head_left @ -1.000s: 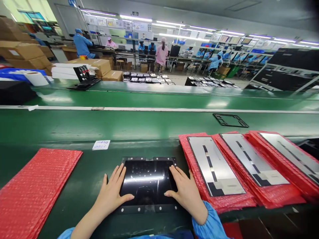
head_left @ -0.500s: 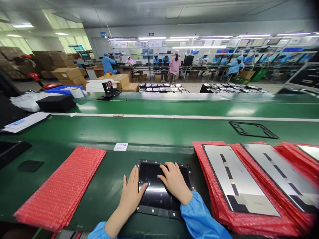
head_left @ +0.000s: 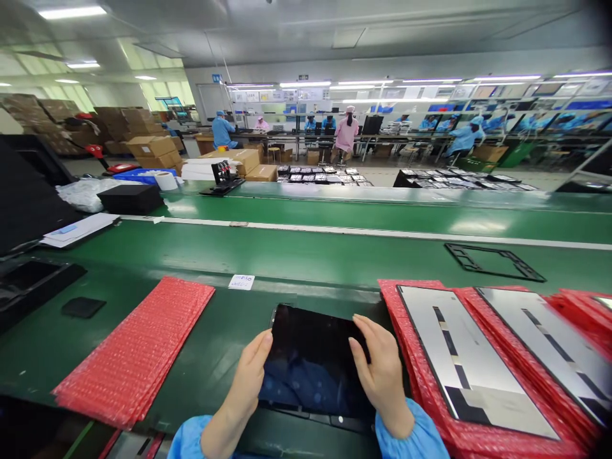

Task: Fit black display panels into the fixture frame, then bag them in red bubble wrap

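Note:
A glossy black screen panel (head_left: 313,363) is tilted up between both hands, above a dark frame (head_left: 340,421) whose lower edge shows with a white dot. My left hand (head_left: 248,373) grips the panel's left edge, fingers together and thumb near the upper left corner. On the right side, my right hand (head_left: 380,363) holds the panel's upper right edge, its fingertips at the top and its thumb over the face. Blue sleeves cover both forearms.
Red bubble-wrap sheets (head_left: 138,350) lie left. Silver-backed panels (head_left: 468,357) rest on red wrap (head_left: 415,370) at right. Beyond are a small label (head_left: 241,282), a black frame (head_left: 495,261) and a black block stack (head_left: 131,199). People work in the background.
Both hands were lying on the panel inside its frame; now they grip its side edges and it has lifted and tilted. The view has shifted slightly left.

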Available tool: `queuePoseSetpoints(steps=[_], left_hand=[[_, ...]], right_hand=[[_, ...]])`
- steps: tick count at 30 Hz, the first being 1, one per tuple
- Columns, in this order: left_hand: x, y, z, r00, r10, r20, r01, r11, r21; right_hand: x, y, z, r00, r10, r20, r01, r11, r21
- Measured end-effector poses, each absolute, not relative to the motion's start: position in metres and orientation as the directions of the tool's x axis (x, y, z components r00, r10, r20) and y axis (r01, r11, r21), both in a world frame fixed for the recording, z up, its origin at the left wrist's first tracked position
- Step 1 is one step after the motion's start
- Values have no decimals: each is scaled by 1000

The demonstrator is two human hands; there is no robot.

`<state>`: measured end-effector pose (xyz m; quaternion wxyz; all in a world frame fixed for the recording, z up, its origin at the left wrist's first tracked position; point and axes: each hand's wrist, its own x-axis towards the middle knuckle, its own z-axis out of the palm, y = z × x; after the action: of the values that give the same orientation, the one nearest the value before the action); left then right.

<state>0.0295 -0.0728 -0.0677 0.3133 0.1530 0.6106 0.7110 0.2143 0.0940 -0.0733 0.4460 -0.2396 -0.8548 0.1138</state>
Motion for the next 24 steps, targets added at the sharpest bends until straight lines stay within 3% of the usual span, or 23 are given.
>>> queuePoseSetpoints(steps=[5, 8, 11, 16, 24], left_hand=[[5, -78, -64, -843, 479, -244, -346, -135, 929], [-7, -80, -66, -802, 511, -310, -462, -200, 864], [-11, -79, -68, -737, 581, -347, -560, -237, 794], [-9, -74, -72, -693, 608, -388, -638, -266, 723], [-8, -68, -75, -685, 603, -410, -661, -277, 698]], right_hand=[[259, 86, -74, -332, 687, 646, 332, 727, -602], [280, 82, -78, -500, 784, 368, 283, 549, -786], [286, 72, -75, -612, 778, 143, 234, 351, -906], [277, 58, -60, -676, 737, 17, 242, 243, -939], [275, 58, -60, -648, 760, 50, 161, 200, -966]])
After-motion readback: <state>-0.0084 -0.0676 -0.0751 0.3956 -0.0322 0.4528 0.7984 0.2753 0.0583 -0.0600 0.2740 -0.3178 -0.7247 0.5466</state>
